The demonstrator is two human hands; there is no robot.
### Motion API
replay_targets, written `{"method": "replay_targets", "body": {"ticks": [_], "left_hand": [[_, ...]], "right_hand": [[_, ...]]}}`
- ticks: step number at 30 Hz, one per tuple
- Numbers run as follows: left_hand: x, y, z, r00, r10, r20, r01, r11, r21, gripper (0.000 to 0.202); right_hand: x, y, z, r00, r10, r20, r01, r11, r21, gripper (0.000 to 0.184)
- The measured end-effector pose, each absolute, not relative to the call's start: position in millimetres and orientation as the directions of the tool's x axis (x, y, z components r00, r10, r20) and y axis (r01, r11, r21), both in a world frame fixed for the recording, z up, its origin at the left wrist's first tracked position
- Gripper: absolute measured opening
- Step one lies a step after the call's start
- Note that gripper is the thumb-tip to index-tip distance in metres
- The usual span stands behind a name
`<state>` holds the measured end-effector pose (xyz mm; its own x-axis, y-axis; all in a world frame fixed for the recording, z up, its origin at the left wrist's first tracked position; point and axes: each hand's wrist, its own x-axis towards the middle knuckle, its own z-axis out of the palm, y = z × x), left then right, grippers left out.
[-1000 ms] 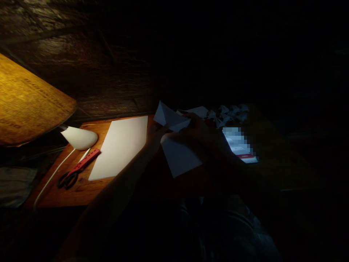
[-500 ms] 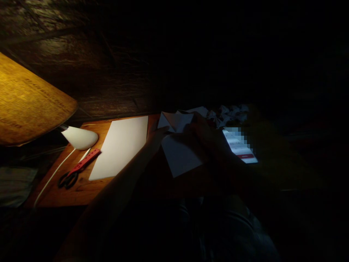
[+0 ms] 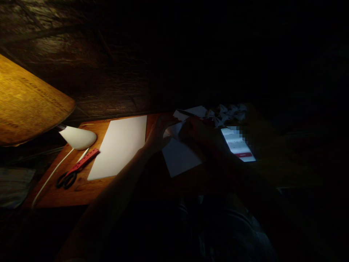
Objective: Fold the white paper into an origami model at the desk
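A small folded piece of white paper [image 3: 173,129] is between my two hands, partly covered by them. My left hand [image 3: 159,133] is closed on its left side, with the thumb toward me. My right hand [image 3: 196,131] grips its right side, deep in shadow, so its fingers show only faintly. Directly below them, a white paper sheet [image 3: 183,158] lies on the wooden table with one corner pointing at me.
Left are a blank paper stack [image 3: 118,147], scissors [image 3: 77,169] with a red sheath and black handles, and a lit lamp [image 3: 79,137] with its cord. Right, a glowing phone [image 3: 237,145]; behind it, crumpled-looking folded papers [image 3: 227,113]. A dark wall rises behind.
The folded paper has come down lower and closer to the sheet, and less of it shows now. My left hand has turned and moved over its upper left side.
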<state>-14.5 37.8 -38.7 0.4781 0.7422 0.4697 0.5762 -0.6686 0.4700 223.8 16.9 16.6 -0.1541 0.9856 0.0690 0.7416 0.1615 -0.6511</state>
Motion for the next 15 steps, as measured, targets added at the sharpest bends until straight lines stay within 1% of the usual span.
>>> {"method": "replay_targets", "body": {"ticks": [1,2,4,7,12,15], "left_hand": [[-14.1,35.9,-36.0,0.545,0.715,0.438,0.545,-0.699,0.463,0.051],[-13.6,34.9,-34.2,0.587,0.695,0.416,0.526,-0.717,0.457,0.043],[-13.1,34.9,-33.2,0.625,0.668,0.404,0.503,-0.741,0.445,0.039],[-13.1,38.6,-36.1,0.620,0.664,0.419,0.499,-0.745,0.443,0.041],[-13.5,43.7,-43.6,0.661,0.668,0.342,0.411,-0.703,0.580,0.047],[-15.3,45.0,-46.9,0.658,0.687,0.309,0.416,-0.674,0.611,0.052]], "right_hand": [[224.2,20.1,10.6,-0.191,0.977,0.096,0.740,0.208,-0.639,0.008],[225.0,23.2,4.1,-0.205,0.972,0.115,0.735,0.230,-0.638,0.005],[227.6,29.0,-8.4,-0.206,0.963,0.172,0.721,0.268,-0.639,0.004],[232.3,36.0,-22.3,-0.224,0.951,0.211,0.731,0.307,-0.609,0.016],[236.3,46.2,-36.9,-0.198,0.950,0.242,0.720,0.309,-0.622,0.033],[236.0,52.1,-44.5,-0.163,0.942,0.294,0.691,0.322,-0.647,0.033]]}}
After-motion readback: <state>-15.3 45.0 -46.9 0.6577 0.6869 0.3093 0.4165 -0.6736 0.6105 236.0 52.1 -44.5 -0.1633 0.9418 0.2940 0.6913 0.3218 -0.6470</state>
